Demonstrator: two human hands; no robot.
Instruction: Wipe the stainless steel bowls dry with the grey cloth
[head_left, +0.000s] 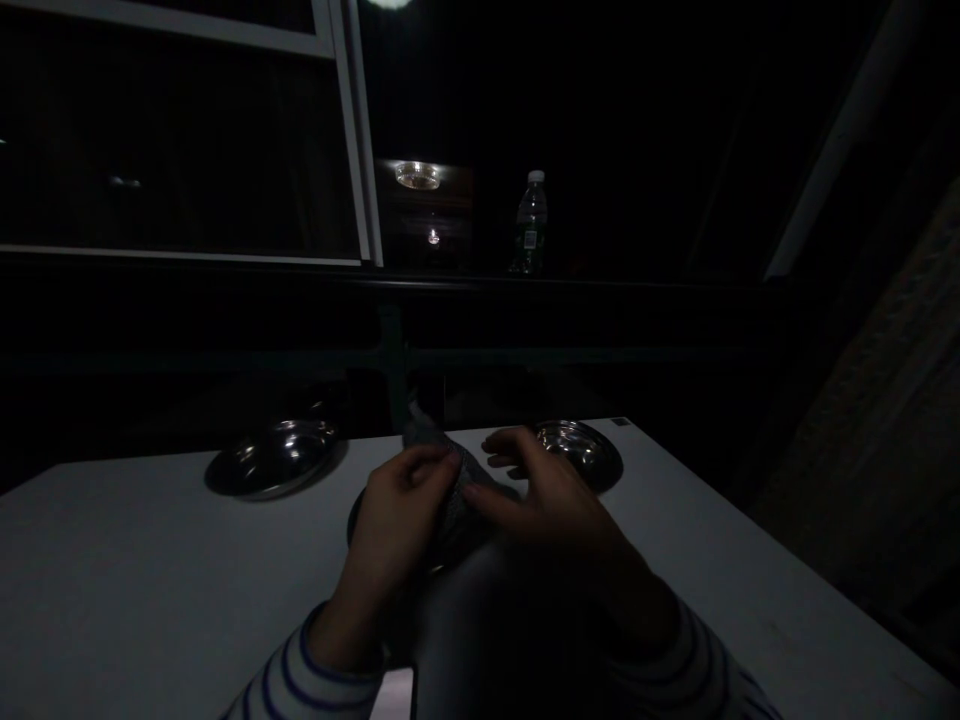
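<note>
Both hands meet over the middle of the white counter (135, 580), toward its near edge, and share one thing: a grey, knitted-looking cloth (450, 490). The left hand (397, 530) has its fingers (431, 462) curled together and pinched on the cloth's left side, with the thumb tucked against the fabric. The right hand (547, 500) lies over the cloth's right side; its thumb and forefinger press on the fabric while the other fingers (502, 440) are spread a little and stretched toward the far edge. A point of the cloth stands up above the left knuckles. The light is too low to tell how tightly the right hand grips, but it does touch the cloth.

Under the hands a dark round dish (358, 520) shows only as a sliver of rim by the left wrist. Two shiny metal bowls stand along the far edge of the counter: the left bowl (274, 458) well apart from the hands, the right bowl (581, 450) just beyond the right hand's fingertips. Both wrists wear white sleeves (300, 680) with dark stripes.

Beyond the counter, on a dark ledge, a clear plastic water bottle (531, 222) with a white cap stands upright, next to a pale window frame (360, 130).
</note>
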